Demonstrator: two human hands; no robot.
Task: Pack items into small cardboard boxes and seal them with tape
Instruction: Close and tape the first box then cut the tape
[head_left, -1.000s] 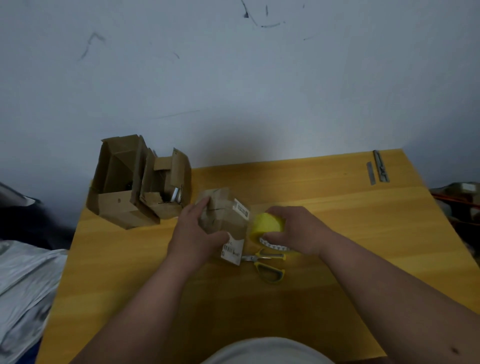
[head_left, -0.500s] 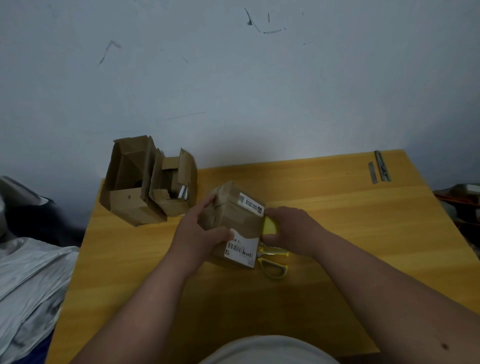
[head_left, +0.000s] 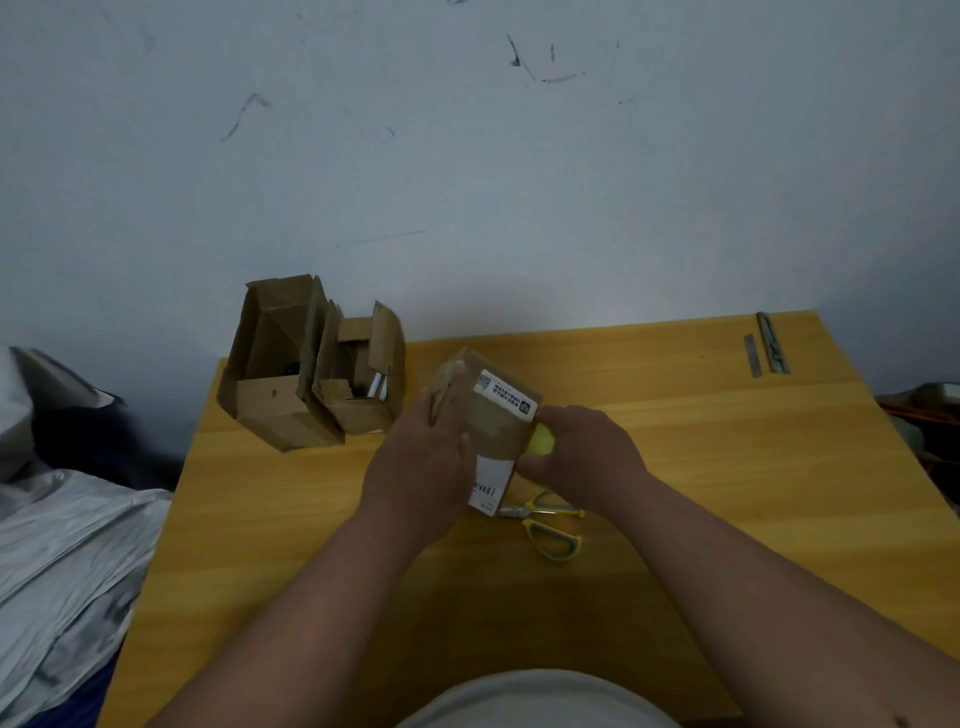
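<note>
A small brown cardboard box (head_left: 493, 415) with white shipping labels is held tilted above the yellow wooden table (head_left: 727, 467). My left hand (head_left: 421, 462) grips its left side, fingers reaching over the top edge. My right hand (head_left: 582, 452) is against the box's right side and holds a yellow roll of tape (head_left: 541, 439), mostly hidden behind the fingers. Yellow-handled scissors (head_left: 550, 525) lie on the table just below the box and under my right wrist.
Two open cardboard boxes (head_left: 291, 384) stand together at the table's back left corner, the smaller one (head_left: 363, 384) holding some items. Two metal strips (head_left: 769, 348) lie at the back right. Grey plastic bags (head_left: 62, 545) are piled left of the table. A wall is behind.
The box was lifted and turned so its labelled face looks up and right. My right hand brought the yellow tape up against the box's right side.
</note>
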